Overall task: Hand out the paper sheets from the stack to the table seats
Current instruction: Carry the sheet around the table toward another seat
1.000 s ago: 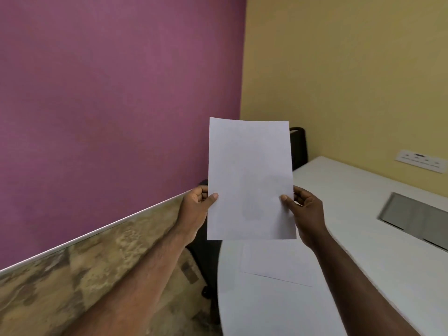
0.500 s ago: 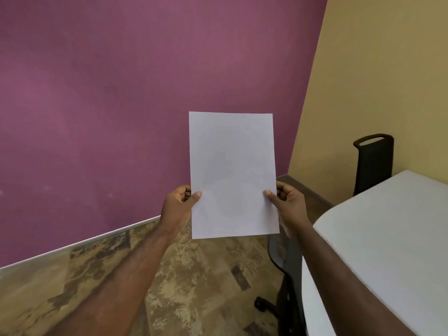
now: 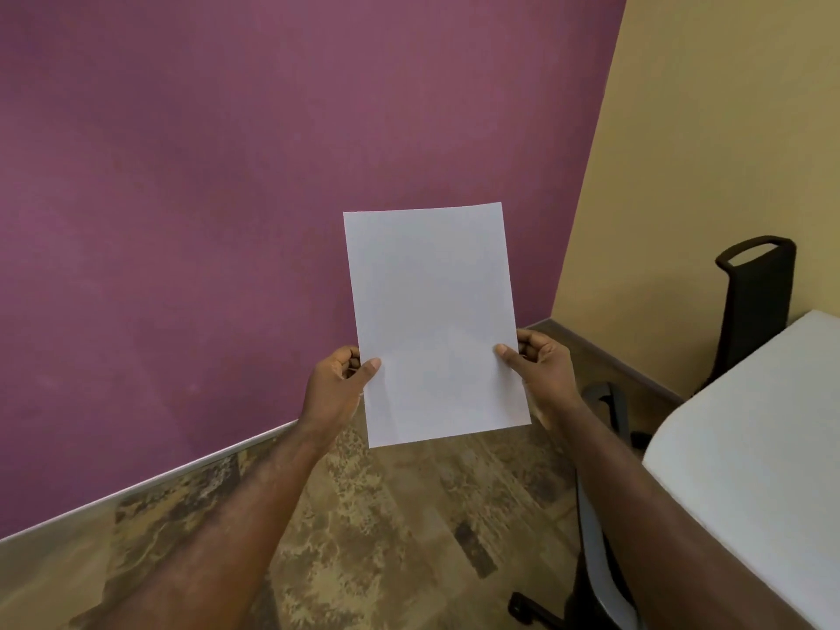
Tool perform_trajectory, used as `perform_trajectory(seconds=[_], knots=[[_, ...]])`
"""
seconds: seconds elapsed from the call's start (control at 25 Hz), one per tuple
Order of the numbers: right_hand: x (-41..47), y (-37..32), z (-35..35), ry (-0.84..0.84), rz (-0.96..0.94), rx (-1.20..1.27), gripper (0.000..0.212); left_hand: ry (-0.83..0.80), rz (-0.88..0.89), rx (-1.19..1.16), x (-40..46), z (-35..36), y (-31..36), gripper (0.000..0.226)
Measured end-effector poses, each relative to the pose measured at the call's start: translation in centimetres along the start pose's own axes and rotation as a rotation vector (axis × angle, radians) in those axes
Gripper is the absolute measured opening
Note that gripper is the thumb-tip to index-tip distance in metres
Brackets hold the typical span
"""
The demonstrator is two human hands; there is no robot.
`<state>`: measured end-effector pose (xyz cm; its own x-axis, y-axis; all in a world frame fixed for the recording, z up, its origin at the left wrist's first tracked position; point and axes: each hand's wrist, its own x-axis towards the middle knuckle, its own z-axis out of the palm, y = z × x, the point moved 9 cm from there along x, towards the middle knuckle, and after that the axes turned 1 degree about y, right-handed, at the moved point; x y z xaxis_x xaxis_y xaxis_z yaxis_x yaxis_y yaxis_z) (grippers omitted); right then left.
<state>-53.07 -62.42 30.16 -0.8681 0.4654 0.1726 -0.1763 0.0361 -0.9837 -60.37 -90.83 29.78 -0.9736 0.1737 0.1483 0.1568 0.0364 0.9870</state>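
We hold the paper stack (image 3: pixel 432 320) up in front of us with both hands. Our left hand (image 3: pixel 336 384) pinches its left edge, thumb on the front and fingers curled behind. Our right hand (image 3: pixel 541 370) pinches its right edge the same way. The paper is white and stands almost upright in the air, above the brown floor (image 3: pixel 372 538) and in front of the purple wall (image 3: pixel 227 197). The white tabletop (image 3: pixel 750 447) is off to the right, apart from the paper. 1 black chair (image 3: pixel 754 306) stands behind it by the yellow wall (image 3: pixel 704 129).
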Motion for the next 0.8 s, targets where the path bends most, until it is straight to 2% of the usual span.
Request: perform_trajectory(seconds=[0.36,0.52,0.8], knots=[[16.8,5.2,-0.8,0.099,0.023,-0.043,0.020,-0.045,-0.031,0.047,20.6,6.3,-2.2,0.006],[23.0,7.1,-2.1,0.160,0.036,-0.051,0.021,-0.090,-0.056,0.024,27.7,10.3,-3.9,0.010],[34.0,9.3,-5.3,0.331,0.035,-0.061,0.019,-0.251,-0.002,-0.019,43.1,19.4,-6.0,0.010]])
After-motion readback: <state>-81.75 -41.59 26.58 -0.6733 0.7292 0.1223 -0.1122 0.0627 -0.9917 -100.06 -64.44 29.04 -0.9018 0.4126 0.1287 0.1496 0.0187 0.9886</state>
